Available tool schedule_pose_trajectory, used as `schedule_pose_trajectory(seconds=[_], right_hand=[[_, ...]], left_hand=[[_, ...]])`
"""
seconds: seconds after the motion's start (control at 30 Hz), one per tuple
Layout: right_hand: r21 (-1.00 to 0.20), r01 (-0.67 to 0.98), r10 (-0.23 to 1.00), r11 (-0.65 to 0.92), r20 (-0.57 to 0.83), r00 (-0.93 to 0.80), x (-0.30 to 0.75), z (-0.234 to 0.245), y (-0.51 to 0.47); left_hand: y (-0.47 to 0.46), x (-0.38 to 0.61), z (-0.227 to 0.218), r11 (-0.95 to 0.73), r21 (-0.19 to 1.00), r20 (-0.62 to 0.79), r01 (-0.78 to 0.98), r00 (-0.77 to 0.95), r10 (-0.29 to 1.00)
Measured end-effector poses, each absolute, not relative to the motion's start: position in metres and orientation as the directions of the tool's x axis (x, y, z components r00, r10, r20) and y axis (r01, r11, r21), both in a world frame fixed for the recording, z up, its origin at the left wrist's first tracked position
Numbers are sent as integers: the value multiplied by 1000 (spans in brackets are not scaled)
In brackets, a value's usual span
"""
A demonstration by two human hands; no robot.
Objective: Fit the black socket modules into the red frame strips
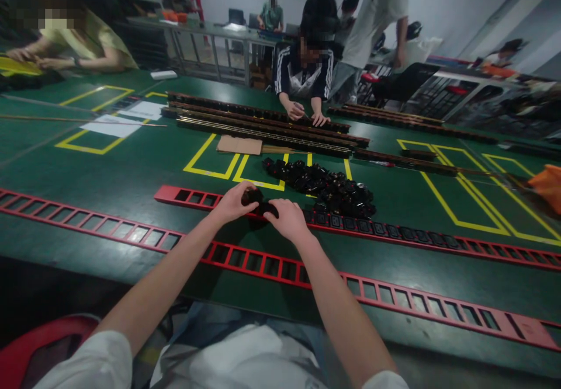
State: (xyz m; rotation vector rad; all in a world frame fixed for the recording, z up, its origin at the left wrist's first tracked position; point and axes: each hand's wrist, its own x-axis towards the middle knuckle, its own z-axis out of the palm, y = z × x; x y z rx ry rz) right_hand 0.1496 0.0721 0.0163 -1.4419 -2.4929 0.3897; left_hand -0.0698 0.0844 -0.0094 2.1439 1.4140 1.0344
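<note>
1. The left hand [234, 202] is closed around a small black part [259, 203], and the right hand [287, 219] pinches it from the other side. The two hands almost touch. I cannot tell if it is one piece or two.
2. The part is between both hands, just above the far red strip [186, 196]. To the left of the left hand, the slots of this strip are empty.
3. To the right of the right hand, the slots of this strip already carry black parts. Just beyond the right hand, a pile of black parts [326, 187] lies on the green counter [131, 173].
4. Under the wrists, a second red strip [263, 263] lies with its slots empty.
5. In my judgement, the part should be turned square to the slot and pressed down evenly, so that it does not sit tilted. The strip may slide, so one hand should rest on it.
</note>
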Motion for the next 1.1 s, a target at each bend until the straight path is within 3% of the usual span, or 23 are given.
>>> schedule_pose_trajectory(seconds=[0.23,0.4,0.67,1.1], right_hand=[[-365,798,868,479,67,-491,154,14,75],[-357,806,874,472,70,-480,152,13,75],[-355,807,876,472,84,-475,153,14,74],[-362,810,878,462,58,-475,152,16,75]], left_hand=[[88,-76,-6,-539,594,515,597,233,825],[91,-77,-10,-520,627,535,580,164,829],[83,-71,-4,-465,707,408,533,229,884],[81,-71,-4,-408,686,315,602,259,913]])
